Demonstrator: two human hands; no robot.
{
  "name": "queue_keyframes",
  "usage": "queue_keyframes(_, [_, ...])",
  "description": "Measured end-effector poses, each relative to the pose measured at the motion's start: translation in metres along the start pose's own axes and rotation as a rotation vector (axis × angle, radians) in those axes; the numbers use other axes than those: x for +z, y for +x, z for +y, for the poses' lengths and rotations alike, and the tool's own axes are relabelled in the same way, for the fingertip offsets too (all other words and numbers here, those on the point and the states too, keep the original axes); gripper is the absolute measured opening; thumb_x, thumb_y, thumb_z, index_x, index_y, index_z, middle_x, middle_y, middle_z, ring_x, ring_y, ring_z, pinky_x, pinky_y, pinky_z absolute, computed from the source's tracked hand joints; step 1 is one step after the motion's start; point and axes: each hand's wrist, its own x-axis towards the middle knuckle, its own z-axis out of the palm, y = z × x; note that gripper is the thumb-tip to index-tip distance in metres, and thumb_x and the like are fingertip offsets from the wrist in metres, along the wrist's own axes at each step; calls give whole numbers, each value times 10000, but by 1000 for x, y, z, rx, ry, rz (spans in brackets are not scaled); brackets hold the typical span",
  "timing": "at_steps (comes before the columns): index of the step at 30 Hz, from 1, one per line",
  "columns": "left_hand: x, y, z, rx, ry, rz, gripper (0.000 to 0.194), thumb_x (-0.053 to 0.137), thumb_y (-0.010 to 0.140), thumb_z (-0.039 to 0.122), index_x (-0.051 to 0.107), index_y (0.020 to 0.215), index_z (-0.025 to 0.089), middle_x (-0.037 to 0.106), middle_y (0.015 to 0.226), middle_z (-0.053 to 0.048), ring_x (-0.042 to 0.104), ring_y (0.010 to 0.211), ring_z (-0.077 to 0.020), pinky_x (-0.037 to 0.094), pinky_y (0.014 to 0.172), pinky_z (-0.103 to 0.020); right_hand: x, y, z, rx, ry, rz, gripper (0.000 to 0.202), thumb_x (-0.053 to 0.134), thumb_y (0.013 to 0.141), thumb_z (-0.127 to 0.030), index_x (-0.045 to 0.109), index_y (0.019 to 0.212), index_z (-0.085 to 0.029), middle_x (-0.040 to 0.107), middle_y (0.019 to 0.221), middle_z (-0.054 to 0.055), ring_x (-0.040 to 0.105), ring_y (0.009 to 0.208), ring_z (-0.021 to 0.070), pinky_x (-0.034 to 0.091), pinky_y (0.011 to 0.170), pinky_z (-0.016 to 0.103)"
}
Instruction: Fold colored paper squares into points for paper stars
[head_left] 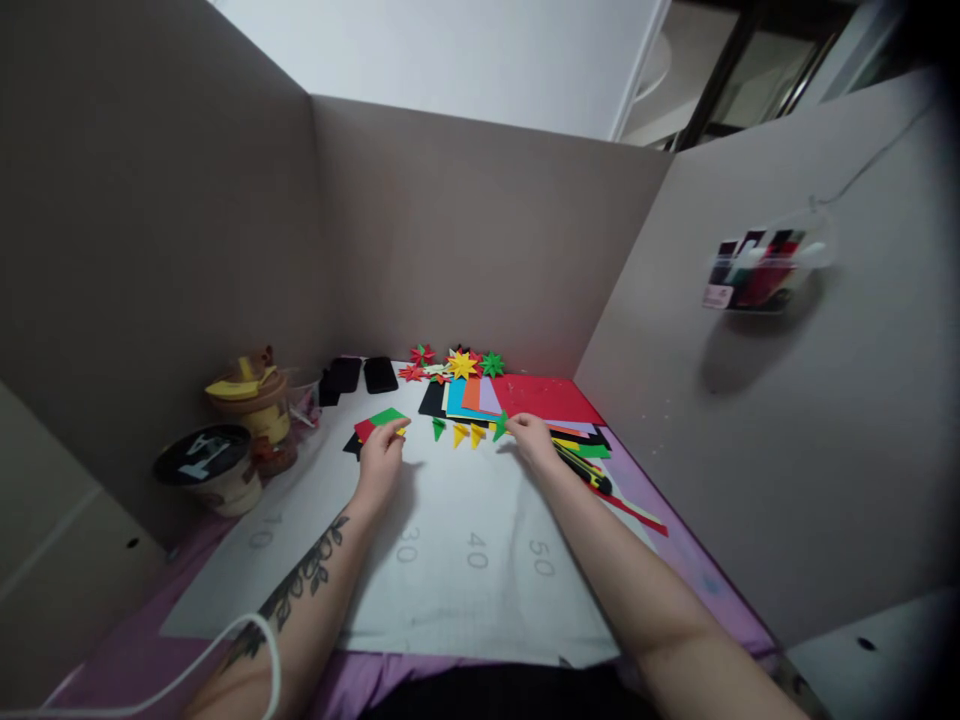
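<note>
At the left, my left hand (382,455) has its fingers curled over the right edge of a small stack of coloured paper squares, a green square (390,414) and a red square (364,430) among them. My right hand (531,438) pinches a green folded paper piece (501,427) between thumb and fingertips, just above the white mat. Left of it stand a yellow folded piece (478,436), another yellow folded piece (460,435) and a green folded piece (439,429), in a row.
Finished paper stars (463,365) lie at the back, with coloured sheets (525,398) in front. A cutter (596,481) and paper strips (645,518) are under my right forearm. Tubs (217,480) and black phone-like slabs (381,375) stand left. A white cable (262,640) crosses my left forearm.
</note>
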Motion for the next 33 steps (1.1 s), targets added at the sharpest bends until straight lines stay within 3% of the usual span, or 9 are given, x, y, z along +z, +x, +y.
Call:
queue_keyframes(3, [-2, 0, 2, 39, 43, 7, 370, 431, 758, 187, 680, 1031, 185, 624, 912, -55, 585, 840, -193, 450, 782, -300, 12, 14, 4, -6, -166, 50, 144, 588, 588, -258, 557, 479, -170, 610, 683, 72, 557, 857, 252, 444, 748, 342])
queue_keyframes(5, [-8, 3, 3, 45, 70, 33, 387, 415, 763, 181, 681, 1044, 178, 621, 918, -61, 586, 855, -197, 458, 784, -297, 21, 14, 7, -10, -262, 106, 107, 586, 597, -220, 597, 504, -170, 627, 967, 127, 468, 1083, 314, 383, 895, 415])
queue_keyframes(8, [-21, 12, 0, 28, 124, 107, 412, 393, 761, 178, 681, 1054, 159, 612, 917, -74, 579, 886, -214, 464, 786, -303, 31, 7, 13, -26, -371, 146, 73, 576, 634, -177, 636, 592, -171, 510, 1248, 145, 288, 1259, 365, 254, 1002, 512])
queue_keyframes(11, [-38, 22, -6, -5, 205, 191, 442, 374, 744, 161, 682, 1062, 141, 580, 868, -82, 568, 866, -230, 458, 787, -323, 33, 2, 16, -54, -431, 151, 117, 574, 664, -154, 646, 755, -163, 430, 1329, 157, 203, 1307, 373, 197, 1021, 552])
queue_keyframes(18, [-53, 38, -26, -53, 391, 215, 434, 346, 741, 115, 673, 1025, 141, 593, 911, -111, 565, 926, -262, 442, 834, -354, 33, -24, -13, -296, -418, 48, 202, 514, 773, -175, 585, 960, -148, 403, 1326, 181, 232, 1306, 325, 219, 1044, 519])
queue_keyframes(21, [-47, 39, -33, -44, 468, 133, 353, 423, 724, 136, 670, 975, 161, 614, 902, -120, 565, 927, -288, 435, 829, -377, 44, -62, -28, -498, -389, -145, 158, 594, 734, -190, 602, 890, -213, 532, 1211, 87, 407, 1202, 245, 321, 1022, 423])
queue_keyframes(25, [-40, 36, -33, 33, 549, -40, 241, 522, 709, 220, 691, 874, 172, 641, 904, -109, 559, 944, -290, 406, 883, -372, 54, -108, -34, -925, -301, -513, 129, 567, 773, -175, 620, 886, -208, 530, 1232, 97, 385, 1240, 248, 331, 1021, 437])
queue_keyframes(29, [-38, 33, -31, 98, 597, -200, 204, 581, 688, 277, 707, 829, 200, 679, 924, -89, 569, 942, -271, 405, 867, -324, 52, -115, -34, -851, -248, -548, 113, 544, 790, -148, 619, 857, -200, 609, 1027, 79, 507, 1065, 216, 411, 935, 376])
queue_keyframes(33, [-37, 33, -35, 71, 668, -233, 273, 587, 693, 320, 694, 906, 187, 696, 881, -106, 604, 846, -273, 425, 743, -308, 50, -109, -33, -769, -228, -540, 123, 543, 767, -108, 615, 819, -192, 623, 948, 63, 531, 985, 203, 425, 891, 345])
